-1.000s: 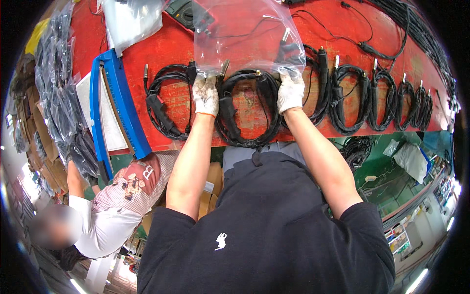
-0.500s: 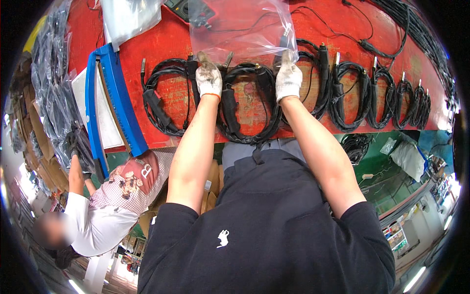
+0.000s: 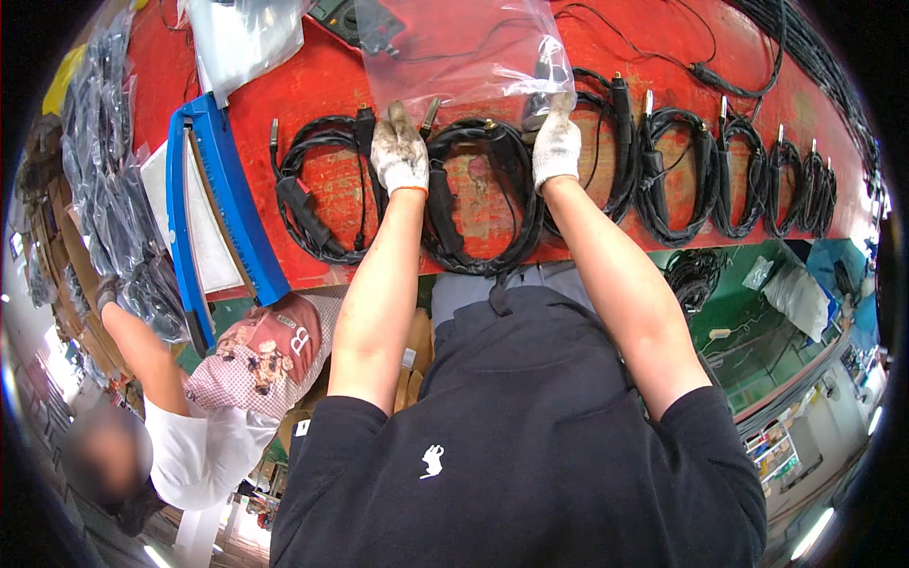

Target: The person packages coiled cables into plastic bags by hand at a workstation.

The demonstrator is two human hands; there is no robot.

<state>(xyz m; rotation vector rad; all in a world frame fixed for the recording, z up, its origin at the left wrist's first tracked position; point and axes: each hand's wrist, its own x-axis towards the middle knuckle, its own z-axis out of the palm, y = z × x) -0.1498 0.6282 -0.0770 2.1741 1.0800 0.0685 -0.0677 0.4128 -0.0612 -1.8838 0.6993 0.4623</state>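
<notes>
My left hand (image 3: 400,151) and my right hand (image 3: 556,144), both in white work gloves, grip the near corners of a clear plastic bag (image 3: 464,47) held over a red table (image 3: 331,76). A coiled black cable (image 3: 483,204) with plugs lies on the table right below and between my hands. Another black coil (image 3: 317,199) rests just left of my left hand. The bag looks empty, though the table and a dark device show through it.
A row of several more coiled black cables (image 3: 748,180) runs along the table to the right. A blue tray (image 3: 222,204) with white sheets sits at the left. More clear bags (image 3: 241,38) lie at the back left. A person (image 3: 218,407) crouches at lower left beside bagged cables (image 3: 104,218).
Both hands have moved the bag a little further away and up over the table, and the bag's opening has drawn narrower. The person at the left has stayed low.
</notes>
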